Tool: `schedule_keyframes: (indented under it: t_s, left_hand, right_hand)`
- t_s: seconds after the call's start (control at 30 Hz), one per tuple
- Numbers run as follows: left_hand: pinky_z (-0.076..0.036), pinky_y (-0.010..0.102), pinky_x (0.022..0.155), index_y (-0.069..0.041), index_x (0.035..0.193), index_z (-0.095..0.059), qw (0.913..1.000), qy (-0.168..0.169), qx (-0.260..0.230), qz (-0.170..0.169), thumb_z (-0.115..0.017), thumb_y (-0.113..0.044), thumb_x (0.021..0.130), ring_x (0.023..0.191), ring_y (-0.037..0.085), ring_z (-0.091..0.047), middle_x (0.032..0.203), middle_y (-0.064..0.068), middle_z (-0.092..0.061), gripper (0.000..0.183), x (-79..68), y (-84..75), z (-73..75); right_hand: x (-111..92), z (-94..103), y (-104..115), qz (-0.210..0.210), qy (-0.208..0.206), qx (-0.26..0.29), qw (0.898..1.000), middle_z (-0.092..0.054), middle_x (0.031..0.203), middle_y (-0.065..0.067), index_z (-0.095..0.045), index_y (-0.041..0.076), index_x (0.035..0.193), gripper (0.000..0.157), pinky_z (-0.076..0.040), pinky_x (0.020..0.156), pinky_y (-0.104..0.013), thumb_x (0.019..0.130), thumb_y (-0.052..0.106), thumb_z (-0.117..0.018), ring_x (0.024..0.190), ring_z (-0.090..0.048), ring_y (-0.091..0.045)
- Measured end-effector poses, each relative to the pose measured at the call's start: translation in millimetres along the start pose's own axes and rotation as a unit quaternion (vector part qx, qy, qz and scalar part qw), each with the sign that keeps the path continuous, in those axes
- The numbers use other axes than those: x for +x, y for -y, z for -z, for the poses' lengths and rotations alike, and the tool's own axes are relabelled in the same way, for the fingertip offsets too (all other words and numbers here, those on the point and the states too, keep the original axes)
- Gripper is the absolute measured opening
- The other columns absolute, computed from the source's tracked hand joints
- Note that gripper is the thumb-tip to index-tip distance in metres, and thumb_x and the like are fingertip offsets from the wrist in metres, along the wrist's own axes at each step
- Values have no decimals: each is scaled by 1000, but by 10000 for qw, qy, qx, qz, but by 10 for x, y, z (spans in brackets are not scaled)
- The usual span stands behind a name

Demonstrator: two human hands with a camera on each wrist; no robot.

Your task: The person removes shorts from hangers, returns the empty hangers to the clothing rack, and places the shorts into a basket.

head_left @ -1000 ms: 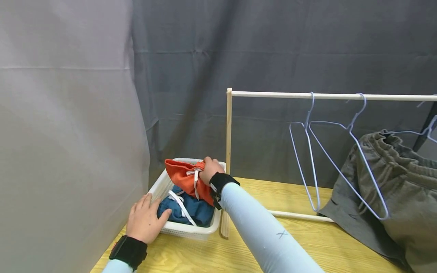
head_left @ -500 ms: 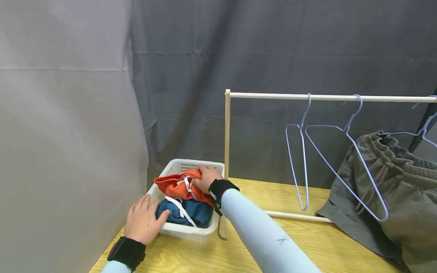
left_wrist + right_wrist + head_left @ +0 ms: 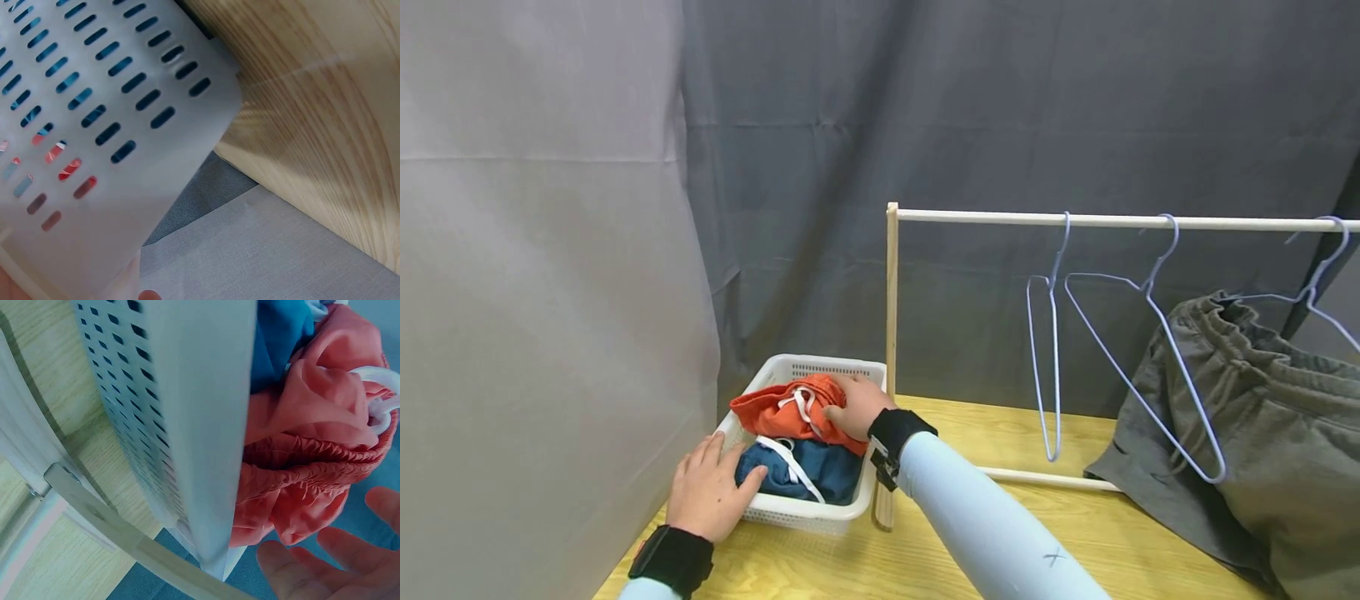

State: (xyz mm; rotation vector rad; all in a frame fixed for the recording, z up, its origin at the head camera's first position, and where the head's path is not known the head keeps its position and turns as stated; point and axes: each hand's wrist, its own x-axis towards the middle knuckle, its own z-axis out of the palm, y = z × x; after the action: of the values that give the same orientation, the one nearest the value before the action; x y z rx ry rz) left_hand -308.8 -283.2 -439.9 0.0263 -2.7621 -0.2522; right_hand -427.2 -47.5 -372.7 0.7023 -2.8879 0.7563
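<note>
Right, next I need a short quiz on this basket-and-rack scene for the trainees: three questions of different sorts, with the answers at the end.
1. Count: in the head view, how many hangers can be seen hooked on the rail?

2. True or false: in the white basket, the blue garment lies nearer the person than the red garment.

3. Multiple choice: in the head view, which garment is closest to the right hand?
A. The grey shorts
B. The blue garment
C. The red garment

Key:
1. Three
2. True
3. C
</note>
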Motion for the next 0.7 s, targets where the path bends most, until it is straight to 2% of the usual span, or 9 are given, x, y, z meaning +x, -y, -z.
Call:
schedule_keyframes:
  t_s: [0.13,0.4,0.7]
  left_hand:
    - [-21,70,112,-3,135,-62,10000,-43,-7,-15,-59,-52,96,140,48,-33,150,31,-42,63,-4,-1,11]
    - [-22,71,111,-3,136,-61,9999,35,118,16,-60,-55,95,138,51,-34,149,31,-43,66,-12,-1,-15]
    - [-22,71,111,-3,135,-62,10000,-42,46,6,-60,-55,95,138,50,-34,149,31,-43,65,-1,5,-24]
  right_hand:
    - [-107,46,-24,141,30,148,9998,-48,150,-12,-46,19,153,62,-39,111,-51,97,37,-66,136,-47,-32]
    - [-364,142,-94,605,-6,247,9979,-53,144,-14,-53,14,148,56,-43,107,-48,97,35,-65,127,-55,-32]
    - [-688,321,-180,912,-134,564,9941,-52,147,-13,-53,13,147,53,-40,110,-50,99,33,-62,135,-48,-33]
